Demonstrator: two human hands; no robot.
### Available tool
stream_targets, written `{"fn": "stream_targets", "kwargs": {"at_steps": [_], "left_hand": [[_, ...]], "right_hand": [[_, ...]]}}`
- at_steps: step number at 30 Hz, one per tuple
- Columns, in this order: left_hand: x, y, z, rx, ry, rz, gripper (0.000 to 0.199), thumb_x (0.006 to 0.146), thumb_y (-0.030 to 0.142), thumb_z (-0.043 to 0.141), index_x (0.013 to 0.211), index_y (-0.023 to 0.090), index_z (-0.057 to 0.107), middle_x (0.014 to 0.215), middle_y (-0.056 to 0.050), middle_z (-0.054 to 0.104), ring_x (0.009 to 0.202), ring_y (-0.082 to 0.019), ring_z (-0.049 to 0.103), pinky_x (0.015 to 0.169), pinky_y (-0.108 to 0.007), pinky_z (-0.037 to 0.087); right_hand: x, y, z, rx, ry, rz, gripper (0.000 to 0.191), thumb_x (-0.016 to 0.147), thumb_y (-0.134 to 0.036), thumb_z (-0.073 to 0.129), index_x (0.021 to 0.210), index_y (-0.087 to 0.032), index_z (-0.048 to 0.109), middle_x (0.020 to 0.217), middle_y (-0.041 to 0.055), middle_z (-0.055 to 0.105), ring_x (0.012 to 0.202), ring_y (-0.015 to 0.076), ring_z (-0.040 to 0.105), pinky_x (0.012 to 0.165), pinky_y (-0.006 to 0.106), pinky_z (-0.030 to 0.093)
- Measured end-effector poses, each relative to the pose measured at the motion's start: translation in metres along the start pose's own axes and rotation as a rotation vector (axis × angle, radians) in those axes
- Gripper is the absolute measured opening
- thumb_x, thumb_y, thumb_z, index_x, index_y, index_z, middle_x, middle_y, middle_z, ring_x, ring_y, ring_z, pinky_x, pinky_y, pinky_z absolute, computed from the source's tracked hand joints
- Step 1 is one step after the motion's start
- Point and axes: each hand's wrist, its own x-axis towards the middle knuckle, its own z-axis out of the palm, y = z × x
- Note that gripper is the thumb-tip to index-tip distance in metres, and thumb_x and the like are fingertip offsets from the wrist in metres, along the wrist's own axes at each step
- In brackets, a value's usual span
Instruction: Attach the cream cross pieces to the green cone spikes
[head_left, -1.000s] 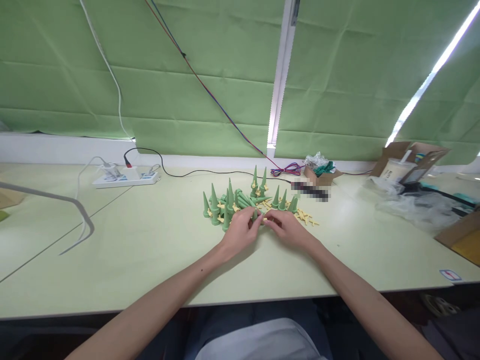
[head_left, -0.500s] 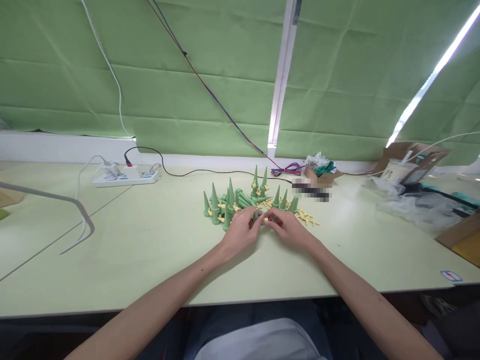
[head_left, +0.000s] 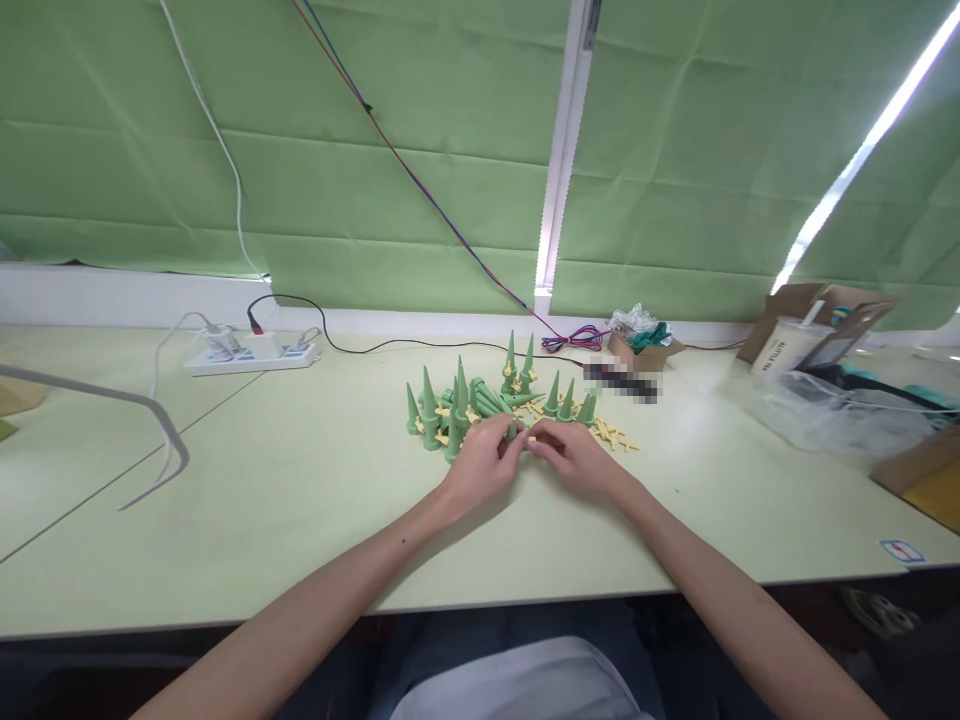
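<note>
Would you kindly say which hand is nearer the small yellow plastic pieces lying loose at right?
Right: the right hand sits just left of the yellow pieces; the left hand is farther left, beside green plastic cones.

Bright light enters between blinds [head_left: 450, 110] beyond the far edge of my counter [head_left: 300, 520]; details at my fingers [head_left: 511, 453] look soft.

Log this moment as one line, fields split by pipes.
left hand: holds green cone | right hand: pinches small yellow piece | nearby: standing green cones, loose yellow pieces | left: power strip on table
</note>
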Motion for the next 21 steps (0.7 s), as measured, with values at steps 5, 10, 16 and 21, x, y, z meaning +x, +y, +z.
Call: {"fn": "stream_targets", "kwargs": {"at_steps": [5, 10, 16, 21], "left_hand": [[0.0, 0.0011, 0.0001, -0.025, 0.01, 0.008, 0.026, 0.095, 0.035, 0.044, 0.086, 0.017, 0.06, 0.068, 0.0, 0.055, 0.058, -0.013, 0.045, 0.058, -0.029, 0.035], [0.0006, 0.001, 0.0, -0.024, 0.01, 0.007, 0.026, 0.095, 0.036, 0.044, 0.086, 0.017, 0.061, 0.067, 0.0, 0.054, 0.058, -0.013, 0.045, 0.057, -0.029, 0.035], [0.0005, 0.0011, -0.0005, 0.001, 0.008, 0.017, 0.026, 0.094, 0.034, 0.044, 0.086, 0.017, 0.062, 0.063, 0.0, 0.052, 0.056, -0.014, 0.044, 0.056, -0.029, 0.033], [0.0006, 0.0002, 0.0004, 0.007, 0.011, 0.023, 0.026, 0.094, 0.034, 0.044, 0.085, 0.017, 0.062, 0.063, 0.0, 0.052, 0.056, -0.013, 0.044, 0.056, -0.028, 0.033]], "right_hand": [[0.0001, 0.0012, 0.0001, 0.022, 0.008, -0.006, 0.011, 0.094, -0.03, 0.053, 0.094, -0.021, 0.059, 0.073, -0.0021, 0.06, 0.061, 0.012, 0.049, 0.059, 0.024, 0.036], [0.0, 0.003, 0.0, 0.012, 0.016, -0.02, 0.013, 0.095, -0.028, 0.05, 0.092, -0.02, 0.06, 0.074, -0.0013, 0.06, 0.064, 0.0123, 0.05, 0.062, 0.025, 0.036], [-0.0006, 0.0021, 0.0009, -0.029, 0.015, -0.046, 0.026, 0.098, -0.03, 0.045, 0.077, -0.019, 0.056, 0.065, -0.0021, 0.051, 0.06, 0.012, 0.045, 0.06, 0.025, 0.033], [0.0001, 0.0014, 0.0012, -0.044, 0.014, -0.05, 0.03, 0.098, -0.03, 0.044, 0.072, -0.019, 0.053, 0.062, -0.0027, 0.048, 0.059, 0.0115, 0.043, 0.059, 0.025, 0.032]]}}
